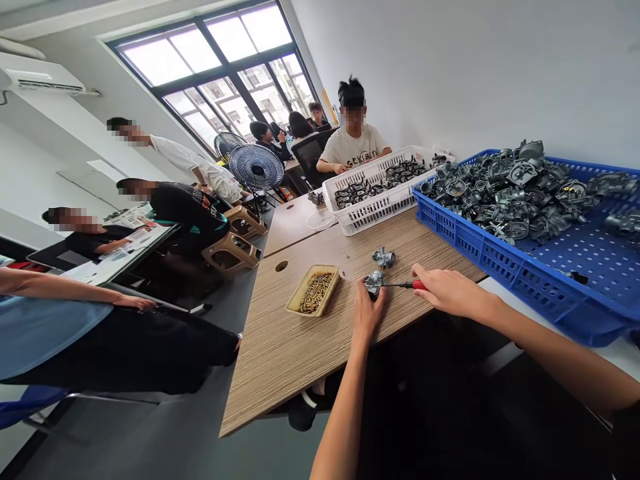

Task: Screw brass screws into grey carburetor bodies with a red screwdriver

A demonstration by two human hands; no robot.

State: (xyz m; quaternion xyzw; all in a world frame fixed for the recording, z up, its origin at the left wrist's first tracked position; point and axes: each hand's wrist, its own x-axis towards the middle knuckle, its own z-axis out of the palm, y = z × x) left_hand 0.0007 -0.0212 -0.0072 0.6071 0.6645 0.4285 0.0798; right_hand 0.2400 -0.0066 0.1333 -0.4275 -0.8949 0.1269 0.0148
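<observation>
My left hand [369, 308] is closed around a grey metal carburetor [374, 281] at the near part of the wooden table. In my right hand [447, 290] is a screwdriver [419, 285] with a red handle, its shaft pointing left. The shaft reaches the carburetor's right side; the exact spot where the tip sits is too small to make out. A second carburetor [383, 257] lies on the table just beyond. To the left of my left hand stands a yellowish tray [295, 305] with many small brass-coloured parts in it.
A large blue crate [450, 233] piled with carburetors stands on my right. Beyond the table's middle is a white basket [356, 224] of dark parts, with a person [357, 143] seated behind it. Other people sit or stand to the left, near a fan [256, 167].
</observation>
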